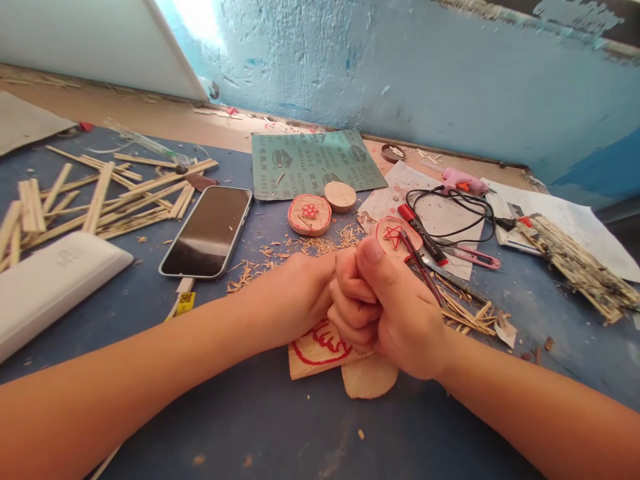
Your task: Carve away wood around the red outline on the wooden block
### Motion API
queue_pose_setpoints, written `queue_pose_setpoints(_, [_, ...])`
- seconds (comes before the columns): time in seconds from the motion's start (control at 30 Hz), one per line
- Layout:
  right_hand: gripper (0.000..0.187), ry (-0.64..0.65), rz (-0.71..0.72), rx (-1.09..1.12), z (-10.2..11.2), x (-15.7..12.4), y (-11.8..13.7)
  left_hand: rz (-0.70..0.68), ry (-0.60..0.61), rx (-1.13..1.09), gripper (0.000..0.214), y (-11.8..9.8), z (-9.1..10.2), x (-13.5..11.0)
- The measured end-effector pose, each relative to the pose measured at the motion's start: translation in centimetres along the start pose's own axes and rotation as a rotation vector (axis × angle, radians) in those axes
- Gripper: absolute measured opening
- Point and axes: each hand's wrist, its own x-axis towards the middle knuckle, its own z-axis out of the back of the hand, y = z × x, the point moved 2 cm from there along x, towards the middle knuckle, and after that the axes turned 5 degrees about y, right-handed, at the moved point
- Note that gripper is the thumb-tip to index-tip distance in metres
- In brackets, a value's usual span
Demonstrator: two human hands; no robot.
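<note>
My left hand and my right hand are pressed together in front of me, with the fingers of both curled closed. What they hold, if anything, is hidden between them. Just beneath them lies a flat piece of wood with a red drawing on it, partly covered by my hands. Beside it, a thin rounded wooden piece rests on the blue table. Behind my right hand is a round wooden disc with a red star, and a dark pencil-like tool lies across its edge.
A phone, a white power bank and wooden sticks occupy the left. Green sandpaper, a flower-marked disc and a plain disc lie behind. Rightward are a red marker, pink cutter and glue gun.
</note>
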Motion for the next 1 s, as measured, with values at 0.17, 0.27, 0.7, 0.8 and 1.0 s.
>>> queue_pose_setpoints(0.17, [0.056, -0.024, 0.051, -0.017, -0.1, -0.7, 1.2, -0.005, 0.062, 0.041, 0.027, 0.2, 0.4, 0.0])
queue_pose_setpoints(0.27, [0.055, -0.017, 0.094, -0.032, 0.1, -0.8, 1.7, -0.017, 0.076, 0.051, 0.028, 0.4, 0.5, 0.2])
queue_pose_setpoints(0.7, [0.056, -0.122, 0.142, -0.024, 0.6, -0.5, 2.1, -0.023, 0.04, 0.074, 0.029, -0.3, 1.0, -0.1])
queue_pose_setpoints(0.8, [0.056, -0.164, 0.167, -0.056, 0.7, -0.3, 1.9, -0.04, 0.047, 0.069, 0.025, -0.3, 0.8, -0.1])
queue_pose_setpoints(1.0, [0.054, -0.155, 0.168, -0.142, 1.0, 0.0, 0.6, -0.063, 0.035, 0.05, 0.023, -0.4, 0.4, -0.3])
